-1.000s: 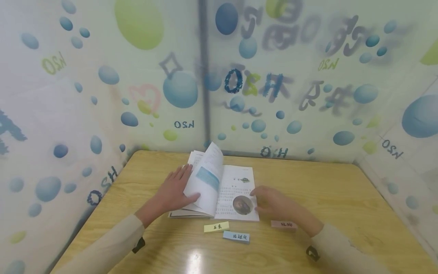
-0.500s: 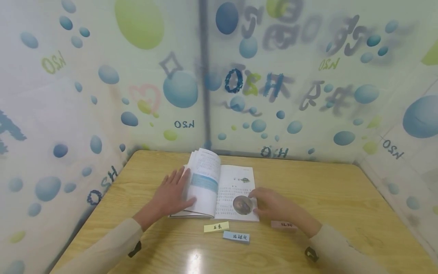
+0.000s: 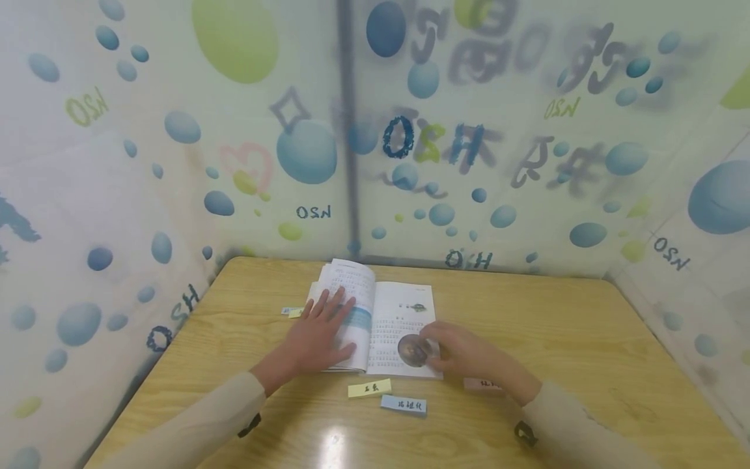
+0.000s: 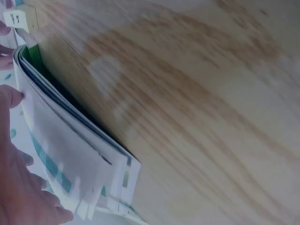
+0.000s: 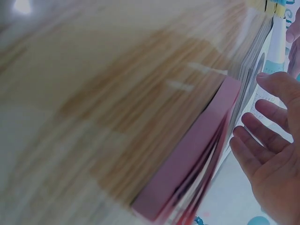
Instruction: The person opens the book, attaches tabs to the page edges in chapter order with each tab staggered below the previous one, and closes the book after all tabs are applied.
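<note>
An open book point(image 3: 389, 306) with printed text, a blue band on the left page and a round picture on the right page lies on the table. My left hand point(image 3: 319, 335) rests spread over the left page, fingers straight; in the left wrist view the pages point(image 4: 77, 136) fan slightly at their loose edges beside the hand. My right hand point(image 3: 469, 355) is at the book's right edge, thumb and fingertips by the round picture. The right wrist view shows its fingers point(image 5: 260, 124) loosely bent with nothing between them.
In front of the book lie a yellow paper block point(image 3: 369, 389) and a blue paper block point(image 3: 404, 405), both with handwriting. A pink one point(image 3: 482, 384) is partly under the right forearm. Small blue and yellow pieces point(image 3: 293, 312) show left of the book. Patterned walls point(image 3: 498, 215) enclose the wooden table.
The raised page has come down onto the left side. My left hand first drew slightly left, then moved right onto that page. My right hand shifted slightly left.
</note>
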Motion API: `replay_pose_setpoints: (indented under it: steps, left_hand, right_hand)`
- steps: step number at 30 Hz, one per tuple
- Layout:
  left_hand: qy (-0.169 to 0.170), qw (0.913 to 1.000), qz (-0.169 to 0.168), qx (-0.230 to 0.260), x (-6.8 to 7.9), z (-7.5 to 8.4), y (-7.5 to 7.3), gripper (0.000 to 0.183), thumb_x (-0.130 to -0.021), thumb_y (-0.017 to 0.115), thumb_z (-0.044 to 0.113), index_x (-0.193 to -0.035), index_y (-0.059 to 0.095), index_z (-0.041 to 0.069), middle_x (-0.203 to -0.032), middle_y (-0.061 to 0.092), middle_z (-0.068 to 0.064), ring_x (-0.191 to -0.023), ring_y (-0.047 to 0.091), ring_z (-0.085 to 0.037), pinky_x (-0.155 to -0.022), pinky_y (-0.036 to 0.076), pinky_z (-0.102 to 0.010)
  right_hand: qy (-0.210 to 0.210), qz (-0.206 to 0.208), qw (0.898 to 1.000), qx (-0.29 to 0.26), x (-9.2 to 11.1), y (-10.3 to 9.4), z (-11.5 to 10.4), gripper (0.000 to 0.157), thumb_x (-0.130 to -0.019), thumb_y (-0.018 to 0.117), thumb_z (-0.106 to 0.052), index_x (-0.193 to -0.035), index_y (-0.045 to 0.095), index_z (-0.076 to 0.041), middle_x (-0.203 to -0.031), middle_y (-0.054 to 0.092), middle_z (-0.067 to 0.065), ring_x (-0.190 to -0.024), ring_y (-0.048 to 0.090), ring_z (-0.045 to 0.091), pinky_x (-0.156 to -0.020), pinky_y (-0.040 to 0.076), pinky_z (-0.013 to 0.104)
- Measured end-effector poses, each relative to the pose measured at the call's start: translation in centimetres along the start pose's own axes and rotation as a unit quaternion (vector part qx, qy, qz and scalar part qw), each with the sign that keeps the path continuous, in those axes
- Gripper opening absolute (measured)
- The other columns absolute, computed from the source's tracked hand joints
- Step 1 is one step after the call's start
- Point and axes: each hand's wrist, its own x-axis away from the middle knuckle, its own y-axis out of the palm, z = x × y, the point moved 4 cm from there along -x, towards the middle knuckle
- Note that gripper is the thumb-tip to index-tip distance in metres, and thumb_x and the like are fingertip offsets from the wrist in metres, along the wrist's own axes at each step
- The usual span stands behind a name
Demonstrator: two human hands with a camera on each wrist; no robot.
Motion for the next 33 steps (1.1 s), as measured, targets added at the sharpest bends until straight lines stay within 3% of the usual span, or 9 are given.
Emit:
replay_pose_setpoints:
  steps: [12, 20, 26, 33]
  left_hand:
    - [0.006, 0.9995, -0.030, 0.003, -0.9, 2.2, 0.7, 0.077, -0.099, 0.052, 0.053, -0.159, 0.033, 0.008, -0.166, 0.018, -0.018, -0.149, 0.015, -0.045, -0.117, 0.017, -0.061]
    - [0.014, 0.9985, -0.043, -0.031, -1.8, 3.5, 1.1, 0.073, -0.100, 0.052, 0.050, -0.158, 0.037, 0.009, -0.166, 0.022, -0.008, -0.150, 0.010, -0.043, -0.117, 0.012, -0.063]
    - [-0.017, 0.9960, -0.076, -0.045, -2.7, 3.4, 2.2, 0.067, -0.105, 0.044, 0.051, -0.160, 0.034, 0.014, -0.167, 0.019, -0.002, -0.151, 0.007, -0.040, -0.117, 0.011, -0.064]
    - [-0.051, 0.9932, -0.104, -0.014, -3.7, 2.8, 3.5, 0.060, -0.110, 0.031, 0.045, -0.162, 0.027, 0.016, -0.169, 0.013, -0.001, -0.151, 0.005, -0.041, -0.116, 0.015, -0.065]
  right_hand:
    - [-0.023, -0.010, 0.999, -0.032, -0.8, 0.8, -0.6, 0.037, -0.091, 0.077, -0.017, -0.127, 0.068, -0.017, -0.119, 0.065, -0.009, -0.111, 0.059, 0.009, -0.098, 0.049, 0.033]
    - [-0.022, -0.028, 0.999, -0.026, -1.5, 1.3, -1.1, 0.036, -0.087, 0.082, -0.024, -0.121, 0.070, -0.020, -0.127, 0.064, -0.008, -0.119, 0.057, 0.011, -0.101, 0.047, 0.032]
    - [-0.004, -0.065, 0.998, -0.008, -1.2, 1.6, -1.4, 0.048, -0.088, 0.080, -0.031, -0.132, 0.067, -0.017, -0.148, 0.053, 0.003, -0.137, 0.046, 0.022, -0.112, 0.036, 0.041]
    - [-0.010, -0.080, 0.997, -0.003, -0.9, 1.5, -1.4, 0.055, -0.088, 0.080, -0.027, -0.138, 0.063, -0.013, -0.151, 0.049, 0.007, -0.140, 0.043, 0.025, -0.114, 0.033, 0.043]
